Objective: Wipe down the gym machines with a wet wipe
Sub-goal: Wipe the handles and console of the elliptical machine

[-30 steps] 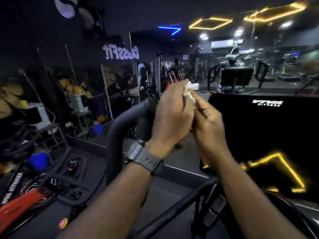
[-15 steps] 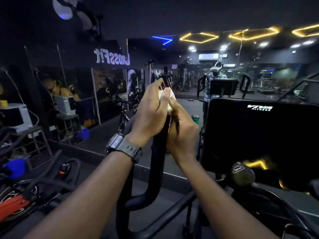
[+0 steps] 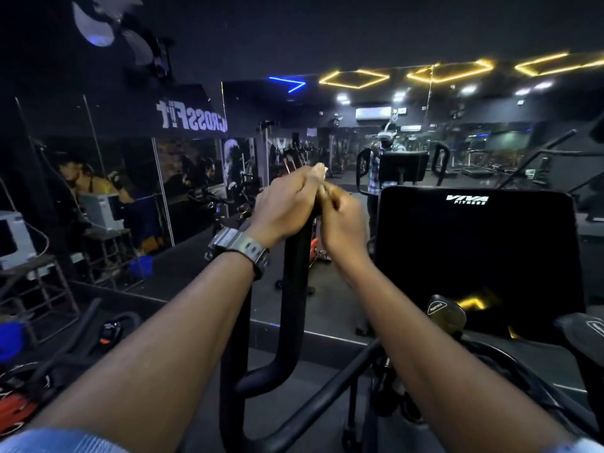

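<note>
A black upright handle bar (image 3: 294, 289) of a gym machine rises in front of me. Both hands are wrapped round its top end. My left hand (image 3: 284, 207), with a grey watch on the wrist, grips the bar's top from the left. My right hand (image 3: 343, 223) curls against the bar from the right. A small white wet wipe (image 3: 322, 170) shows only as a tip between the fingertips; the rest is hidden inside the hands. Which hand holds it I cannot tell. The machine's black console (image 3: 474, 256), marked VIVA FITNESS, stands to the right.
A mirror wall (image 3: 196, 178) runs along the left and front, showing a person with a headset. Spin bikes (image 3: 39, 371) with red and black parts crowd the lower left. A metal stand (image 3: 36, 276) carries a white box at far left. Curved black frame tubes (image 3: 310, 416) cross below my arms.
The view has lifted and settled. Both hands have slid to the very top of the handle bar, and less of the white wipe shows between the fingers than before.
</note>
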